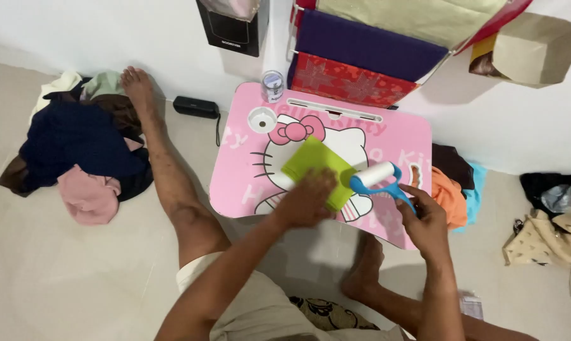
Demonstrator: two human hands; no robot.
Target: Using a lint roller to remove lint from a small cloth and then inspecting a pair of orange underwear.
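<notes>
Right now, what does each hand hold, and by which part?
Right hand holds the lint roller by its blue handle. Left hand holds nothing, pressing the green cloth.

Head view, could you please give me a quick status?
Left hand flat on green cloth. Right hand grips blue lint roller at cloth's edge. Nothing obstructing on pink table.

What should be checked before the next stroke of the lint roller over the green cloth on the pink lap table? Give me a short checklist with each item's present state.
1. Green cloth lies flat on the pink lap table: ok.
2. Left hand presses on the cloth's near edge to pin it: ok.
3. Right hand grips the handle of the lint roller: ok.
4. Roller touches the cloth: cannot tell; it sits at the cloth's right edge.
5. Roller sheet clean and sticky: cannot tell; it looks white.
6. Stroke path free: ok; the small jar stands at the table's far edge.
</notes>
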